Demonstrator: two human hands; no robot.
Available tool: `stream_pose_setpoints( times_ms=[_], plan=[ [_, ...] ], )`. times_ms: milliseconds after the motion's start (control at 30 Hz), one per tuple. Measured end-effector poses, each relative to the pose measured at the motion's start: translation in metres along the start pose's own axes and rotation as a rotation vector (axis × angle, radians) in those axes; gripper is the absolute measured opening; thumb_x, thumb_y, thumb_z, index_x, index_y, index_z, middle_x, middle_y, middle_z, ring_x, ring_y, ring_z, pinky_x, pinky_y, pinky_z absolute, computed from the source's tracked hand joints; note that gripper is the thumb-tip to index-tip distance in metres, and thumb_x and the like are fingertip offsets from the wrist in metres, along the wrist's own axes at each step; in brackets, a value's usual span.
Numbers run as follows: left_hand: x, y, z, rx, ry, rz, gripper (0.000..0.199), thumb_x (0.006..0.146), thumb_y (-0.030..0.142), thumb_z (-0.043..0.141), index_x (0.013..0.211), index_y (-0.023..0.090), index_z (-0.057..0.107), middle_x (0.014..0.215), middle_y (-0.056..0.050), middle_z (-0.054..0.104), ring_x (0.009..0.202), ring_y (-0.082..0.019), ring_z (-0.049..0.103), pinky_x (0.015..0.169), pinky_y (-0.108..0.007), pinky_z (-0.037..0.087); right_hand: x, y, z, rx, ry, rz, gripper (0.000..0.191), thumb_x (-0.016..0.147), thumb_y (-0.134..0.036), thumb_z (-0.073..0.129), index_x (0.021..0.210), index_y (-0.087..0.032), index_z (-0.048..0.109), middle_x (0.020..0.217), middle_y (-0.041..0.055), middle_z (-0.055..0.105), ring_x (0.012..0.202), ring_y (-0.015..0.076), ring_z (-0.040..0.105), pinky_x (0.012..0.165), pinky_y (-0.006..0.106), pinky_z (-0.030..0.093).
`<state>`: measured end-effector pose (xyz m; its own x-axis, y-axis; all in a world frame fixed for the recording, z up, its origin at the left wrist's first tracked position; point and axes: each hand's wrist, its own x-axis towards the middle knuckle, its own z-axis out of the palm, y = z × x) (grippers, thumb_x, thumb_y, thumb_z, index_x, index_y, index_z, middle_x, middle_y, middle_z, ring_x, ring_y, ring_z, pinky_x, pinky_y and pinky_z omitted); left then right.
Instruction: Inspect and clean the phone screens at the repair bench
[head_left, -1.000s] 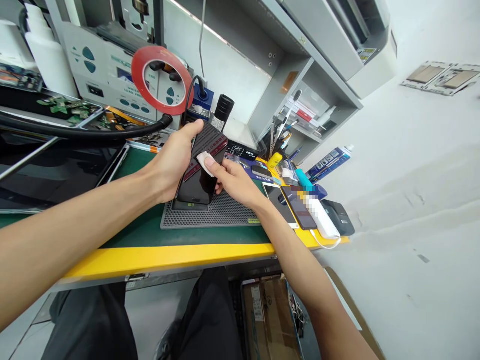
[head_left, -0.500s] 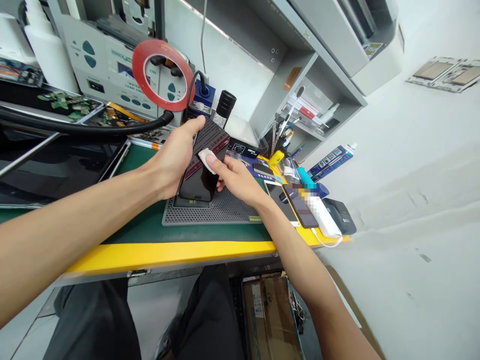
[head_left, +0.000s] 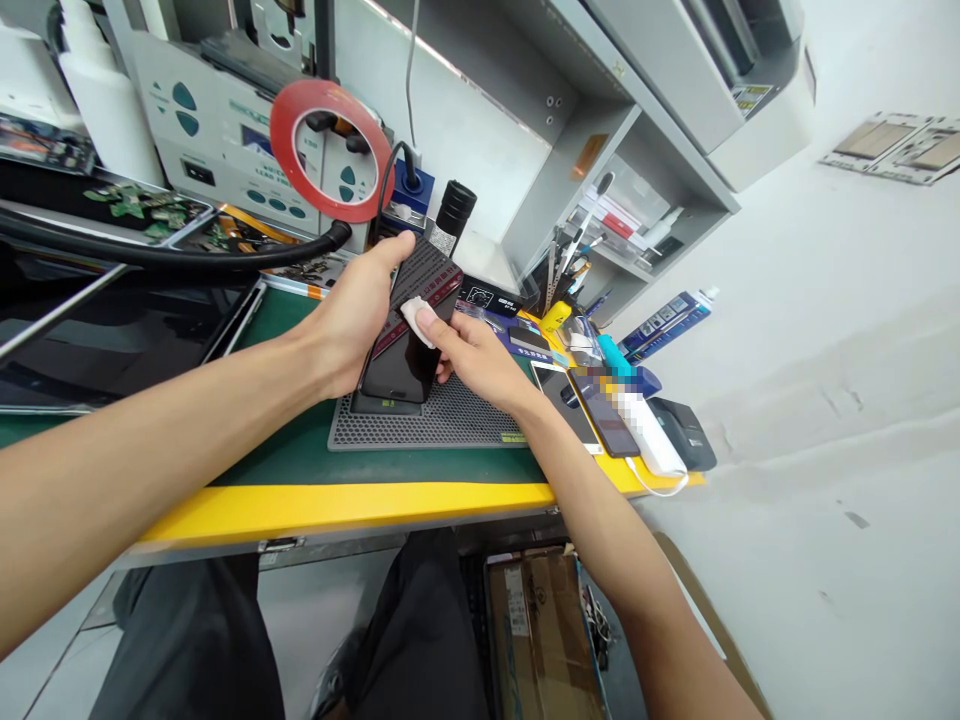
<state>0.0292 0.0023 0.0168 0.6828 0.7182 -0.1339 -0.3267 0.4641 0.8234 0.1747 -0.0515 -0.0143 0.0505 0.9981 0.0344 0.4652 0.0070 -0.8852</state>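
A dark smartphone (head_left: 400, 368) is tilted above the bench, its glossy screen facing me and reflecting red and dark shapes. My left hand (head_left: 365, 310) is closed around its left side, thumb near the top edge. My right hand (head_left: 476, 355) pinches a folded white wipe (head_left: 418, 318) and presses it against the middle of the screen; some of its fingers are hidden at the phone's right edge. Below the phone lies a grey perforated mat (head_left: 457, 425), with a dark flat item partly covered by the phone.
A red tape roll (head_left: 283, 135) stands before a grey control unit (head_left: 172, 160) at the back left. To the right lie a white-framed phone (head_left: 570, 405), a dark phone (head_left: 611, 420) and a white power bank (head_left: 652, 435). The bench has a yellow front edge (head_left: 337, 503).
The whole view has shifted slightly, so everything sits a little further right. Both hands keep their grip, and the wipe stays on about the same part of the screen.
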Motion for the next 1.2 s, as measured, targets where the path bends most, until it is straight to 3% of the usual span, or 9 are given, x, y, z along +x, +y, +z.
stream_pose_setpoints(
  times_ms=[500, 900, 1200],
  plan=[
    [-0.0019, 0.0009, 0.0017, 0.003, -0.002, -0.024, 0.061, 0.090, 0.059, 0.045, 0.131, 0.016, 0.057, 0.105, -0.009, 0.075, 0.119, -0.040, 0.064, 0.096, -0.061, 0.056, -0.0023, -0.0048, 0.0001, 0.007, 0.007, -0.004, 0.054, 0.086, -0.072, 0.054, 0.081, -0.019, 0.052, 0.069, -0.0014, 0.054, 0.061, 0.0088, 0.055, 0.053, 0.019, 0.049],
    [-0.0019, 0.0004, 0.0026, -0.011, -0.002, -0.014, 0.057, 0.091, 0.057, 0.045, 0.133, 0.020, 0.055, 0.107, -0.007, 0.075, 0.118, -0.038, 0.065, 0.097, -0.056, 0.057, -0.0022, -0.0051, 0.0008, 0.015, -0.001, -0.020, 0.053, 0.087, -0.071, 0.055, 0.082, -0.018, 0.051, 0.068, -0.0018, 0.052, 0.060, 0.0087, 0.054, 0.053, 0.019, 0.049],
    [-0.0013, -0.0004, 0.0032, -0.019, -0.026, -0.033, 0.057, 0.089, 0.062, 0.045, 0.121, 0.018, 0.062, 0.106, -0.009, 0.075, 0.117, -0.040, 0.065, 0.093, -0.057, 0.058, -0.0023, -0.0045, 0.0005, 0.017, -0.011, -0.025, 0.053, 0.087, -0.071, 0.055, 0.085, -0.018, 0.052, 0.068, -0.0018, 0.052, 0.061, 0.0086, 0.055, 0.053, 0.018, 0.050]
  ],
)
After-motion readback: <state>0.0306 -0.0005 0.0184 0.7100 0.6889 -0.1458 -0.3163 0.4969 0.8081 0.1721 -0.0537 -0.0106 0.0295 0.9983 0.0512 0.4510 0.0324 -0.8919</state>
